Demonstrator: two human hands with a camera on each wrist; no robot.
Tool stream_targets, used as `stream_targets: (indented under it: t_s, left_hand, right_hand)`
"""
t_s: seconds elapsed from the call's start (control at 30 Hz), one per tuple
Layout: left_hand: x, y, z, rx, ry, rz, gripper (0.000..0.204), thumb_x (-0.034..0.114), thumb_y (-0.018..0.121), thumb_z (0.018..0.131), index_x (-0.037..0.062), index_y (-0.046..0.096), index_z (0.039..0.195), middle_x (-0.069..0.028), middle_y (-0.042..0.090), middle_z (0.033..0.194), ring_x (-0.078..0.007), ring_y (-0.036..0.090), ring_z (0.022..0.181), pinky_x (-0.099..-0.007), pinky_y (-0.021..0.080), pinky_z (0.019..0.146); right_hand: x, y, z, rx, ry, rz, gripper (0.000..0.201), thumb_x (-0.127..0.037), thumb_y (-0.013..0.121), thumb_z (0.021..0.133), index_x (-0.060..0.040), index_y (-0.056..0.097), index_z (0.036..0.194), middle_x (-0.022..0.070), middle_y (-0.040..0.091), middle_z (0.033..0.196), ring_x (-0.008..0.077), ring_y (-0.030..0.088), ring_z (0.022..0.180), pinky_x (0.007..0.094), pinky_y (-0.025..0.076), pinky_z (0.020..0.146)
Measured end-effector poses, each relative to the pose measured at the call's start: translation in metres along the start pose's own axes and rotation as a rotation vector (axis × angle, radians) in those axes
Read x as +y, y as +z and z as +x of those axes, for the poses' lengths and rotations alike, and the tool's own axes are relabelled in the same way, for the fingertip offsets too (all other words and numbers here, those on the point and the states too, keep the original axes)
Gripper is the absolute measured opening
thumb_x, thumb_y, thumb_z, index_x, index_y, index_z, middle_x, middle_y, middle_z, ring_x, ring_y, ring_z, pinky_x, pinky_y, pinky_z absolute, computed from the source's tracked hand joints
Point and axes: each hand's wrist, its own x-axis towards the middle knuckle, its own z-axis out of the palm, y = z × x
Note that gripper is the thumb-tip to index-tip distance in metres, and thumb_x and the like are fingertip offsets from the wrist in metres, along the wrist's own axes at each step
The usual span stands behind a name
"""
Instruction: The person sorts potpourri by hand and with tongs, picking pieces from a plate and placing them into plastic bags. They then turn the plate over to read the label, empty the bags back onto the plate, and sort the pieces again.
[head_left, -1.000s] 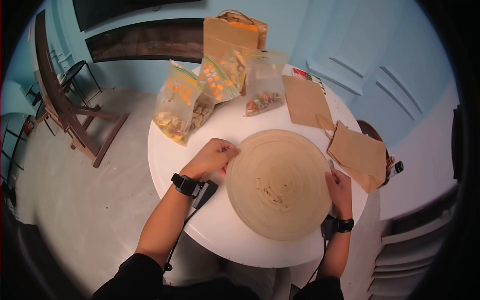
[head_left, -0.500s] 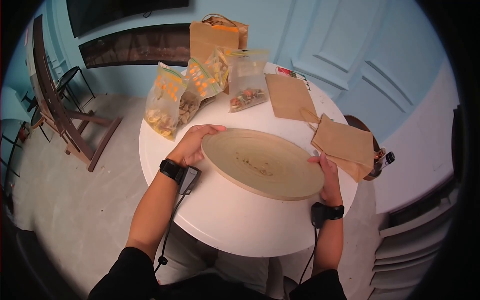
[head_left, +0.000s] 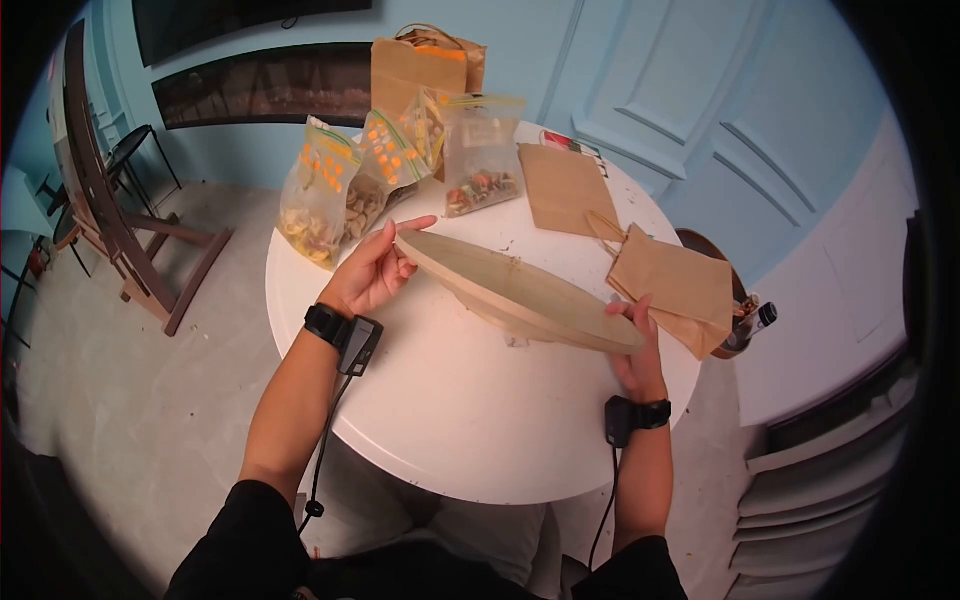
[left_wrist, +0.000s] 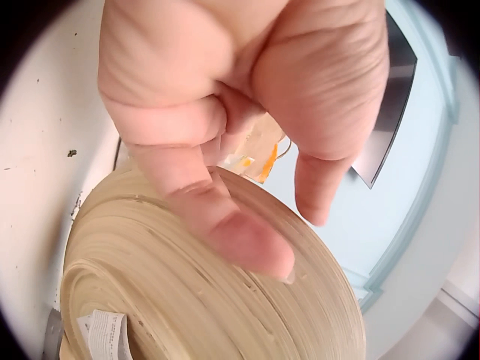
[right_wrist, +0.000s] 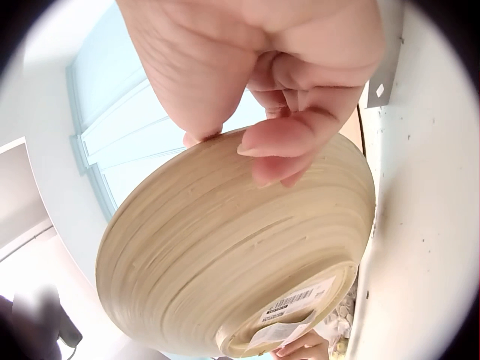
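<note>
Both hands, left hand and right hand, have fingers clamped on opposite rims of the tilted wooden bowl above the bench (tip slowly, I'd say, crumbs inside).

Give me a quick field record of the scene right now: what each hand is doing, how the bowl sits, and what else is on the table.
left hand: holds the far-left rim of the bamboo bowl
right hand: grips the near-right rim
bowl pose: lifted off the round white table, tilted, its inside facing away from the person
bowl underside: barcode sticker
table, far side: zip bags of snacks, upright paper bag
table, right: two flat paper bags
</note>
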Motion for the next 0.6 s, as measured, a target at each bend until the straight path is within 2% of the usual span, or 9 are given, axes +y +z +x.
stream_targets:
  t_s: [0.07, 0.17, 0.27, 0.3, 0.37, 0.4, 0.5, 0.6]
  left_hand:
    - [-0.004, -0.005, 0.000, -0.100, 0.051, 0.063, 0.073, 0.038, 0.059, 0.102, -0.0049, 0.029, 0.153, -0.0117, 0.062, 0.126, -0.0142, 0.071, 0.096, -0.0224, 0.063, 0.077]
    - [-0.005, -0.003, -0.001, 0.044, 0.020, 0.279, 0.073, 0.036, 0.064, 0.099, -0.0016, 0.031, 0.153, -0.0083, 0.061, 0.126, -0.0135, 0.067, 0.104, -0.0252, 0.061, 0.084]
    - [-0.007, 0.010, 0.000, 0.142, 0.053, 0.301, 0.064, 0.036, 0.065, 0.099, 0.0036, 0.040, 0.147, -0.0052, 0.062, 0.120, -0.0148, 0.065, 0.106, -0.0265, 0.059, 0.088]
    - [-0.008, 0.014, 0.002, 0.190, 0.095, 0.338, 0.062, 0.041, 0.065, 0.097, 0.0050, 0.043, 0.143, -0.0032, 0.063, 0.114, -0.0130, 0.064, 0.099, -0.0252, 0.056, 0.080]
    - [-0.010, 0.019, 0.005, 0.284, 0.182, 0.411, 0.061, 0.052, 0.064, 0.094, 0.0078, 0.049, 0.134, 0.0008, 0.066, 0.101, -0.0094, 0.063, 0.087, -0.0226, 0.051, 0.064]
    - [-0.009, 0.016, 0.006, 0.302, 0.185, 0.457, 0.061, 0.056, 0.061, 0.094, 0.0083, 0.051, 0.130, 0.0002, 0.066, 0.099, -0.0093, 0.062, 0.085, -0.0230, 0.050, 0.063]
    - [-0.008, 0.009, 0.004, 0.375, 0.183, 0.601, 0.064, 0.067, 0.051, 0.094, 0.0091, 0.056, 0.119, -0.0012, 0.066, 0.092, -0.0093, 0.061, 0.080, -0.0241, 0.048, 0.061]
    - [-0.013, 0.018, 0.007, 0.464, 0.192, 0.708, 0.070, 0.074, 0.045, 0.094, 0.0075, 0.062, 0.107, -0.0019, 0.066, 0.082, -0.0094, 0.062, 0.071, -0.0246, 0.047, 0.060]
  right_hand:
    - [0.004, 0.000, 0.002, 0.037, 0.011, 0.053, 0.057, -0.056, 0.044, 0.105, -0.0035, 0.066, 0.102, 0.0061, 0.066, 0.097, 0.0158, 0.066, 0.090, 0.0290, 0.054, 0.077]
    - [0.002, 0.009, 0.002, 0.053, 0.054, 0.062, 0.050, -0.049, 0.045, 0.107, -0.0030, 0.065, 0.110, 0.0061, 0.066, 0.099, 0.0169, 0.066, 0.093, 0.0299, 0.054, 0.081]
    - [0.002, 0.019, -0.003, 0.027, 0.021, 0.070, 0.047, -0.045, 0.048, 0.107, -0.0018, 0.060, 0.120, 0.0063, 0.067, 0.102, 0.0175, 0.066, 0.094, 0.0317, 0.055, 0.080]
    - [0.003, 0.021, -0.005, 0.014, -0.006, 0.078, 0.047, -0.044, 0.048, 0.107, -0.0012, 0.059, 0.124, 0.0063, 0.067, 0.103, 0.0177, 0.067, 0.094, 0.0325, 0.055, 0.079]
    - [0.000, 0.007, -0.003, -0.254, -0.028, 0.076, 0.052, -0.049, 0.050, 0.105, -0.0009, 0.056, 0.126, 0.0085, 0.069, 0.103, 0.0178, 0.068, 0.090, 0.0312, 0.055, 0.071]
    - [-0.003, 0.005, -0.003, -0.389, -0.039, 0.072, 0.055, -0.051, 0.050, 0.104, -0.0007, 0.054, 0.126, 0.0096, 0.070, 0.103, 0.0178, 0.069, 0.088, 0.0306, 0.055, 0.067]
    - [0.001, 0.013, -0.005, -0.203, -0.217, -0.431, 0.053, -0.053, 0.053, 0.103, -0.0014, 0.058, 0.116, 0.0147, 0.073, 0.096, 0.0180, 0.070, 0.074, 0.0259, 0.050, 0.053]
    - [-0.006, 0.028, -0.007, -0.070, -0.222, -0.371, 0.048, -0.049, 0.053, 0.104, -0.0012, 0.059, 0.104, 0.0187, 0.075, 0.088, 0.0187, 0.069, 0.063, 0.0216, 0.045, 0.048]
